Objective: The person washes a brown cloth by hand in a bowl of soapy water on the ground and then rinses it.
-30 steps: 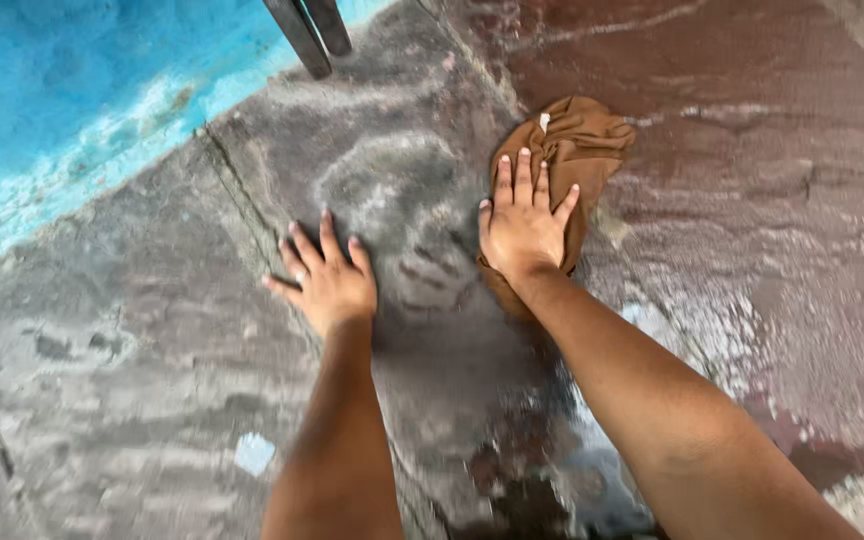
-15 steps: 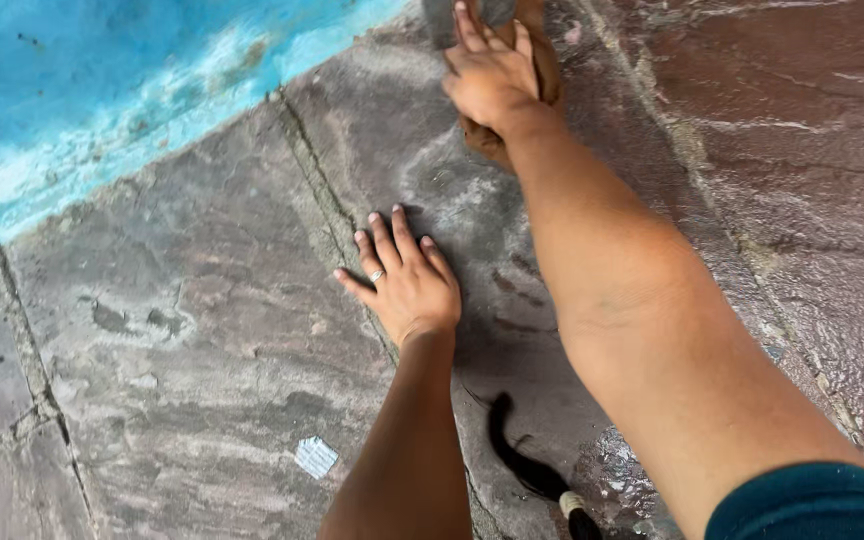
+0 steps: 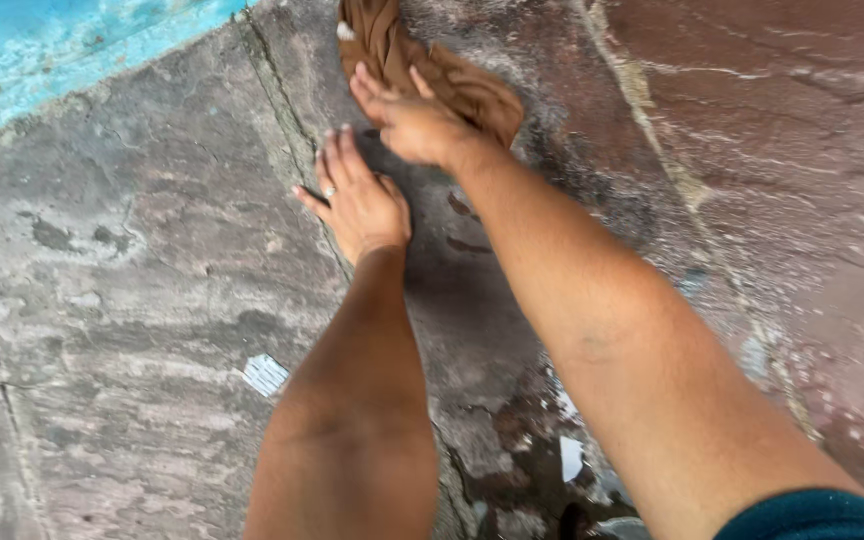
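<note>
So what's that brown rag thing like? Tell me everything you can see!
The brown cloth is a soft, thin-looking fabric, bunched and wrinkled into folds, not spread flat. It lies on the wet stone floor near the top of the view, running past the picture's upper edge. A small white tag shows near its upper end. The right hand presses down on its lower part, fingers spread. The left hand rests flat on the stone just beside it, not on it.

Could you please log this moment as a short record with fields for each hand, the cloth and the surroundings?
left hand: flat on the stone floor, fingers spread, a ring on one finger
right hand: pressed on the brown cloth
brown cloth: crumpled, lying on the floor
floor: grey-brown slabs with joints, wet patches
nearby: blue painted surface at upper left; small pale scrap on the floor
</note>
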